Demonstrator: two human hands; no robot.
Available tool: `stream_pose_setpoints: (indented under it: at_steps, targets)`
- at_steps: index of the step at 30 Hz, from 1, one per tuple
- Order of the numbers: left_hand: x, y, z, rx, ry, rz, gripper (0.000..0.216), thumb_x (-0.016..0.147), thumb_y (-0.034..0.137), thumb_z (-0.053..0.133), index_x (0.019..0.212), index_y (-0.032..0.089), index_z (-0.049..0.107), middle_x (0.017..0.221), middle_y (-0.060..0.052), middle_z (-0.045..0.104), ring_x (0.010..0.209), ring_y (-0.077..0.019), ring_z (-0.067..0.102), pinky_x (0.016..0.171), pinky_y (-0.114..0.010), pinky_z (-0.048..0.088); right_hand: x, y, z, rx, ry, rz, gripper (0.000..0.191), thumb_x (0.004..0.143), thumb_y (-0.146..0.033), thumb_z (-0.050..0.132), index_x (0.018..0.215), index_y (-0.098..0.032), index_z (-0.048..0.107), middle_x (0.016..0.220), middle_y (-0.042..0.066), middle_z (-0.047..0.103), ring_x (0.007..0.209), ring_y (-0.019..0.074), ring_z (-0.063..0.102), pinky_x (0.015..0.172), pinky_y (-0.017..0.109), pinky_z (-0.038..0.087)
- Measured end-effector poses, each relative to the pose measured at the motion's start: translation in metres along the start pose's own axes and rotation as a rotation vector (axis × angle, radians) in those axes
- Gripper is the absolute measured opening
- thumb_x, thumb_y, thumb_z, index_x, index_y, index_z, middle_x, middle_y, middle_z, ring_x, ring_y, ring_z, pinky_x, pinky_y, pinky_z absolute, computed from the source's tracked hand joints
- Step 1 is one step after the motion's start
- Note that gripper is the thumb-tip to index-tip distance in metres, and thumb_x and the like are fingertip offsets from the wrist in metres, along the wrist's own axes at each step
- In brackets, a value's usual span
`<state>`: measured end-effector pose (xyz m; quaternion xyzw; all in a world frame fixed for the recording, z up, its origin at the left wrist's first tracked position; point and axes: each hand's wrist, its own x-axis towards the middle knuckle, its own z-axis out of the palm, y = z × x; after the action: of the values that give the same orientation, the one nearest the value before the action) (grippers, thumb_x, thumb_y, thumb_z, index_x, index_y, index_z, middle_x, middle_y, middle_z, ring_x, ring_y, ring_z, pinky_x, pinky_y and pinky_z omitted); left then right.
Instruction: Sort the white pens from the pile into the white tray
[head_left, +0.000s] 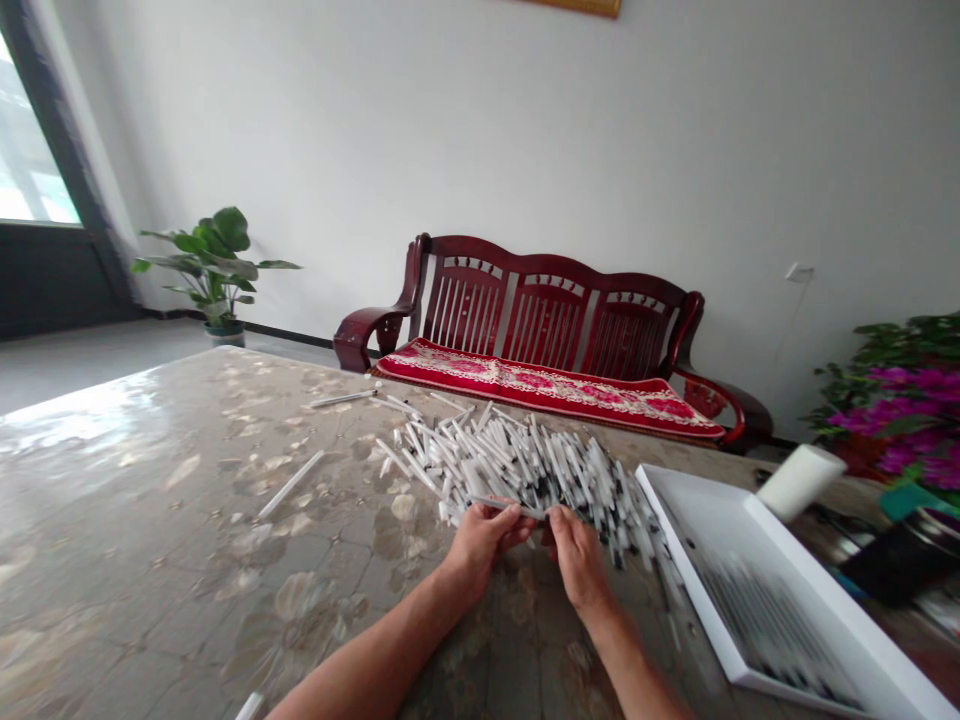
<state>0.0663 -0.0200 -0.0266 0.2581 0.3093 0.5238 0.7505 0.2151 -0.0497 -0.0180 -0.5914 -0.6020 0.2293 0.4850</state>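
Observation:
My left hand [478, 548] is closed around a slim whitish pen [517, 508], which lies nearly level between my two hands. At the pen's right end the fingers of my right hand [577, 562] are pinched together; the very tip is hidden by them. Just beyond both hands spreads a heap of white pens [495, 450], many with dark ends, piled in all directions. To the right stands a shallow white box [694, 595] with a row of thin, dark-tipped pens in it, somewhat blurred.
One loose pen [291, 485] lies left on the patterned tabletop [187, 560]. Beyond the box are a white roll [801, 482], a black cup [904, 558] and purple flowers [911, 410]. A wooden bench [544, 310] stands behind the table, a potted plant [217, 260] at far left.

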Motion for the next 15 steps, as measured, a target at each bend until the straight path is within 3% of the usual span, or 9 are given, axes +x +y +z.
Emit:
stream_pose_setpoints:
  at_steps: [3, 7, 12, 15]
  targets:
    - [-0.0003, 0.0002, 0.0004, -0.004, -0.005, -0.009, 0.035, 0.058, 0.028, 0.094, 0.072, 0.012, 0.067, 0.066, -0.006, 0.074, 0.062, -0.0143, 0.069, 0.062, -0.021, 0.056, -0.0004, -0.0016, 0.0012, 0.012, 0.03, -0.022, 0.048, 0.086, -0.068, 0.051, 0.071, -0.024, 0.062, 0.057, -0.002, 0.057, 0.056, 0.0165, 0.052, 0.053, 0.026, 0.036]
    - [-0.0009, -0.0005, 0.0012, 0.006, -0.026, -0.01, 0.033, 0.059, 0.028, 0.093, 0.071, 0.012, 0.067, 0.064, -0.006, 0.074, 0.06, -0.0142, 0.069, 0.06, -0.021, 0.056, -0.0009, 0.0006, 0.0029, 0.05, 0.03, 0.061, 0.055, 0.089, -0.069, 0.043, 0.059, -0.025, 0.055, 0.049, -0.002, 0.05, 0.047, 0.0167, 0.047, 0.047, 0.027, 0.033]
    - [0.0002, -0.0008, 0.0003, -0.004, 0.004, 0.002, 0.03, 0.062, 0.026, 0.092, 0.071, 0.012, 0.067, 0.065, -0.006, 0.073, 0.062, -0.0148, 0.07, 0.062, -0.022, 0.057, -0.0016, 0.001, 0.0034, 0.023, 0.032, 0.01, 0.047, 0.086, -0.068, 0.05, 0.068, -0.025, 0.058, 0.054, -0.003, 0.051, 0.053, 0.0164, 0.048, 0.051, 0.026, 0.032]
    - [0.0005, -0.0015, -0.0004, 0.01, -0.026, -0.003, 0.032, 0.061, 0.028, 0.092, 0.071, 0.012, 0.067, 0.065, -0.006, 0.074, 0.06, -0.0146, 0.069, 0.061, -0.022, 0.056, -0.0019, -0.0002, 0.0046, 0.049, 0.047, 0.081, 0.051, 0.086, -0.07, 0.046, 0.06, -0.026, 0.051, 0.048, -0.004, 0.043, 0.049, 0.0164, 0.043, 0.049, 0.027, 0.03]
